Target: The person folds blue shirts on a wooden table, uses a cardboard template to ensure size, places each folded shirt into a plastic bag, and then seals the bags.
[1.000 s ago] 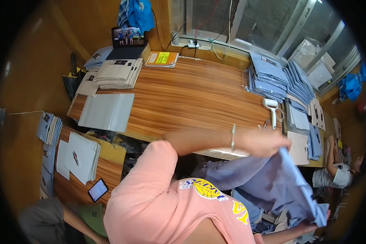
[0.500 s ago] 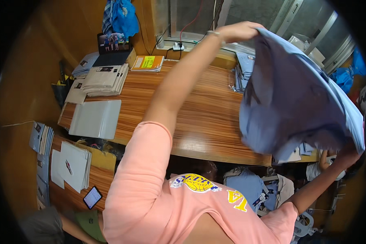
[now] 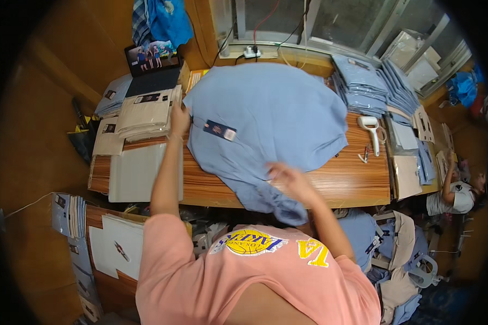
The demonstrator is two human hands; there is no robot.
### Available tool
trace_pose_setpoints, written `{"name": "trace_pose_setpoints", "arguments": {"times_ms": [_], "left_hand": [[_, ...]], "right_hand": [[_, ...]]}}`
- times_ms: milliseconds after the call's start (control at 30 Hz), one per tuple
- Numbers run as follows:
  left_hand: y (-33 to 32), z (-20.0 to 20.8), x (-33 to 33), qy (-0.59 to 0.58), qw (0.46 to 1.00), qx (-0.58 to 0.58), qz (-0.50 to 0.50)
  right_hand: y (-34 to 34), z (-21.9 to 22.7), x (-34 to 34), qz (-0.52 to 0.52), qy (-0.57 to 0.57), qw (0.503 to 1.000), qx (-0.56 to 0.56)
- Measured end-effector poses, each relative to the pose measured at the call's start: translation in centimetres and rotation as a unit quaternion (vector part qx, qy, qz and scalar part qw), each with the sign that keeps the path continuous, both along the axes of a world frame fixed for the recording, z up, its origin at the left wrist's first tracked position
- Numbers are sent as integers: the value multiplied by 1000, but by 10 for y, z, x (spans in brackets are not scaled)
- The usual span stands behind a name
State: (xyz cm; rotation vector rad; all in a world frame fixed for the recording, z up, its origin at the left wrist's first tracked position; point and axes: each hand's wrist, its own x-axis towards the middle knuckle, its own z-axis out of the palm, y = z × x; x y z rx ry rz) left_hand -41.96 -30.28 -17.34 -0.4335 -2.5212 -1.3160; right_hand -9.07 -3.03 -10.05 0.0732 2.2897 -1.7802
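A light blue garment (image 3: 276, 114) lies spread over the wooden table, its bunched near end hanging past the front edge. A dark hang tag (image 3: 220, 130) rests on its left part. At the garment's left edge is my left hand (image 3: 179, 120), its fingers closed at the cloth. My right hand (image 3: 290, 181), smeared by motion, hovers over the bunched near part with its fingers apart. Whether it touches the cloth is hard to see.
Packed beige garments (image 3: 146, 114) and a grey board (image 3: 141, 173) are at left, below a lit tablet (image 3: 152, 57). Packed blue garments (image 3: 360, 81) stand back right, near a white lint roller (image 3: 370, 132). Another person (image 3: 455, 196) is at far right.
The garment was held up in the air at the right; now it lies across the table. My left hand has come down leftward, my right hand down and toward the middle.
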Motion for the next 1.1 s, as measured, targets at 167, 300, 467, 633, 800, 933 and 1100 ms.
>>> {"name": "trace_pose_setpoints", "arguments": {"times_ms": [167, 300, 467, 633, 800, 933, 1100], "left_hand": [[4, -77, 156, -4, 974, -209, -82], [0, -82, 191, 19, 966, -245, -76], [-11, -66, 236, 16, 950, -294, -103], [-2, -61, 250, -60, 984, -162, -38], [52, -45, 190, 49, 973, -228, 0], [68, -60, 174, -4, 941, -284, 184], [42, -68, 165, -61, 956, -212, 195]], "right_hand": [[103, -136, -52, -250, 67, 847, 464], [127, -151, -13, -218, 27, 804, 553], [128, -146, 76, -228, 18, 791, 568], [149, -107, 76, -246, 28, 792, 558], [196, -118, -13, -198, 164, 807, 531], [223, -143, -6, -155, 100, 823, 538], [221, -147, 16, -157, 66, 820, 546]]}}
